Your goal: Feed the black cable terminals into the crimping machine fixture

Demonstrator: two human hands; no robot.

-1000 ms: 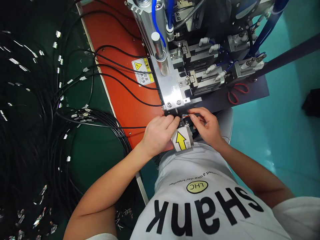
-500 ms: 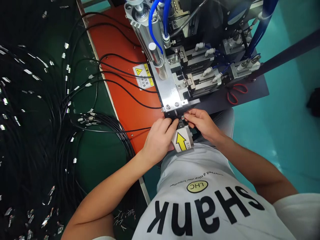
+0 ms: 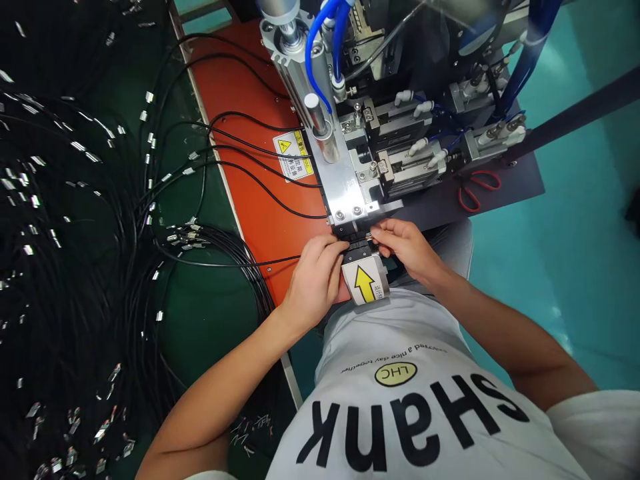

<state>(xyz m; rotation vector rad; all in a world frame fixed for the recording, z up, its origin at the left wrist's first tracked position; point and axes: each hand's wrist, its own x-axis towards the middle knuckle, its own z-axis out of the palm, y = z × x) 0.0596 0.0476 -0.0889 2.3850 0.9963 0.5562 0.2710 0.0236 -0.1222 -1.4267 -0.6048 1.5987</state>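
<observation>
My left hand [image 3: 316,275] is closed around a black cable [image 3: 275,263] that comes in from the left. Its fingertips rest at the near end of the machine's black fixture [image 3: 357,248]. On the fixture's other side my right hand [image 3: 411,248] pinches the small metal-tipped cable end [image 3: 369,236] between thumb and forefinger. Below both hands sits a pale block with a yellow arrow [image 3: 365,284]. Just beyond the fingers is the machine's metal plate [image 3: 345,193]. Part of the cable is hidden under my left fingers.
Several black cables with metal ends [image 3: 187,233] lie coiled on the green surface [image 3: 200,320] at left. More cables cross the orange tabletop [image 3: 250,200] into the machine. Air cylinders [image 3: 407,167] and blue hoses [image 3: 313,57] stand behind. Red-handled scissors [image 3: 473,190] lie to the right.
My left fingertips have drawn back slightly leftward along the fixture, showing more of it. My right hand keeps its pinch almost in place. The whole view has shifted a little.
</observation>
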